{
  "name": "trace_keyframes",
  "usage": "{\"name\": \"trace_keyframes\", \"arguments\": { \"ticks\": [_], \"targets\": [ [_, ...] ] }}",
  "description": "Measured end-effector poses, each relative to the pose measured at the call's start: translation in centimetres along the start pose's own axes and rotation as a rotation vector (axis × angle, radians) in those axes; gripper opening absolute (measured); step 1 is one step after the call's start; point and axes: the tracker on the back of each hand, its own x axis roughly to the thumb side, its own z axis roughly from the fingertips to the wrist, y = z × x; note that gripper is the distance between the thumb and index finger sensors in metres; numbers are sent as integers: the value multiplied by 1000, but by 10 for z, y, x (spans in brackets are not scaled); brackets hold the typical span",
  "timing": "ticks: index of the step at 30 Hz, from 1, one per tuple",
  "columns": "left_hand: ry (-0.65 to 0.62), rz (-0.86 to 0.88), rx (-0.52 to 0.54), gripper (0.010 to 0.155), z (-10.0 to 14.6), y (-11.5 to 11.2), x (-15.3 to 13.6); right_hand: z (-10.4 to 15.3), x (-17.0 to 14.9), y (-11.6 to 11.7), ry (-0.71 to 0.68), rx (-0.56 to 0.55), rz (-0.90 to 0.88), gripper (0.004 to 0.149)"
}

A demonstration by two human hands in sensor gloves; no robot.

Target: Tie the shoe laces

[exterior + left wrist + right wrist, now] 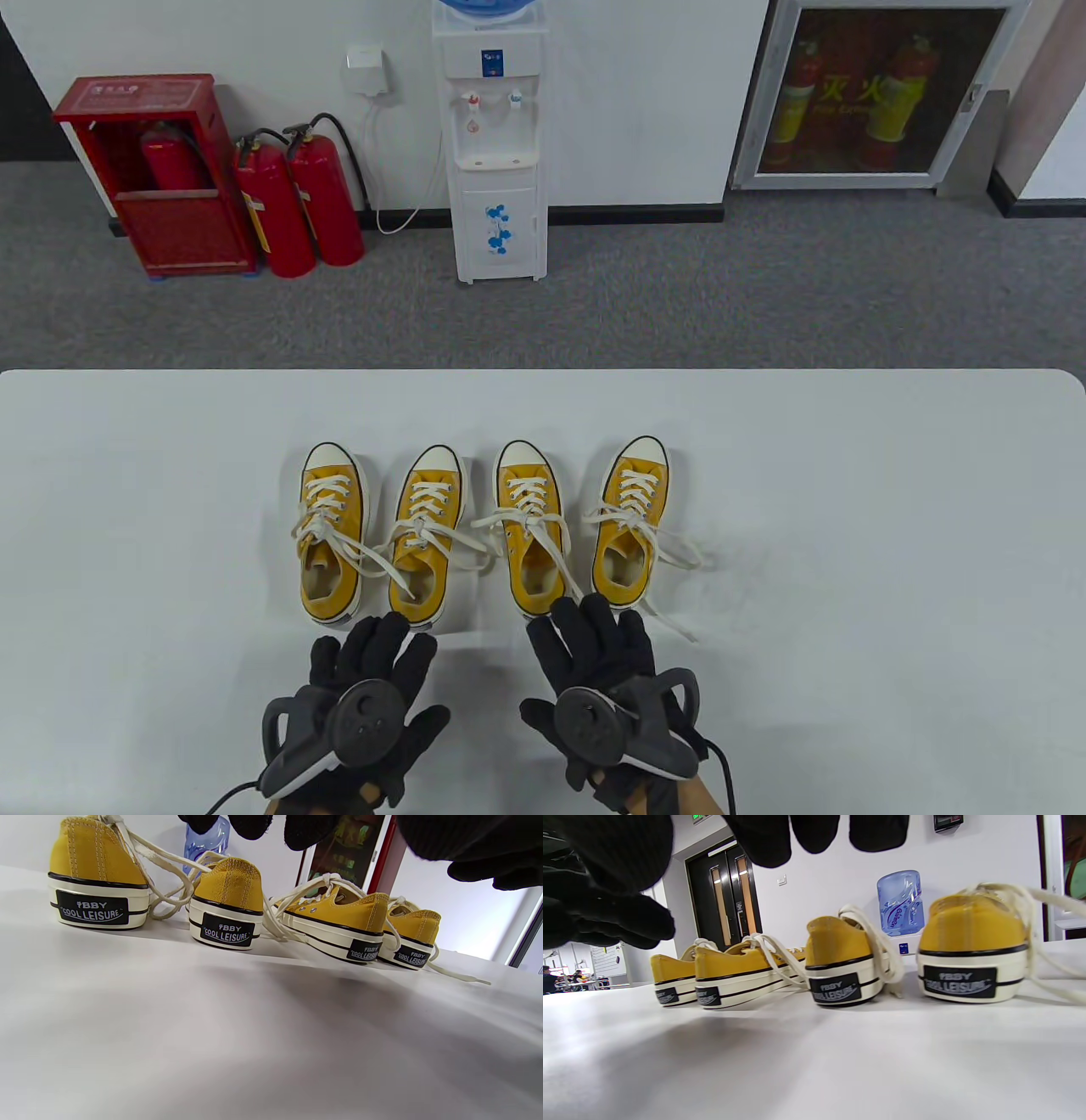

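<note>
left hand [373, 679] flat, fingers spread, right hand [598, 671] likewise

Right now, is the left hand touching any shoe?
Apart. The left wrist view shows bare table between the left hand and the shoe heels; its fingers hang above, holding nothing.

An office-like room: grey carpet, water dispenser [496, 144], red fire extinguishers [297, 204], white table [848, 509].

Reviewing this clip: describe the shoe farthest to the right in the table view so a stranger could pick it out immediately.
On the white table stands a row of four yellow sneakers, toes pointing away from the hands. Take the rightmost sneaker, just beyond the right hand. Unlike its neighbours, it angles slightly and its lace end trails toward the near edge.
</note>
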Motion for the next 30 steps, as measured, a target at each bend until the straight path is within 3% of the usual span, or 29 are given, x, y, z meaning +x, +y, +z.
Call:
{"name": "trace_keyframes", "arguments": {
  "ticks": [30],
  "targets": [
    [26, 13, -42, 82, -2, -2, -3, 2, -6, 4, 10, 63, -86, 83]
  ]
}}
